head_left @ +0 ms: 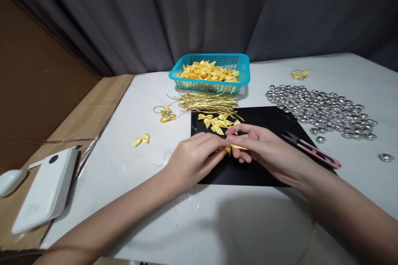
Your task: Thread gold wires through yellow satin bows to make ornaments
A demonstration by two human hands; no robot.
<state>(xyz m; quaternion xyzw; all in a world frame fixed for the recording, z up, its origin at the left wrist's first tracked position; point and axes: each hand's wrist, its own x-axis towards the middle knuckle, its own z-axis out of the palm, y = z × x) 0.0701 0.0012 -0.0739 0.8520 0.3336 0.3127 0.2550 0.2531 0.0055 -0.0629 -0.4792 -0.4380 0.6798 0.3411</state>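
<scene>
Over the black mat point(248, 174), my left hand point(197, 151) and my right hand point(259, 143) meet with fingers pinched around a yellow ribbon bow point(239, 146). Most of that bow is hidden by the fingers. Just behind them several yellow bows point(219, 123) lie on the mat. A thin thread or wire point(160, 163) trails on the table beside my left hand. Scissors point(320, 153) with pink handles rest to the right of my right hand, partly on the mat, their blades pointing left.
A blue basket point(244, 68) of yellow bows stands at the back, with gold twist ties point(207, 103) in front. Silver heart beads point(323, 107) spread on the right. Looped bows point(168, 115) and a single bow point(142, 140) lie left. A white power bank point(46, 190) sits on cardboard.
</scene>
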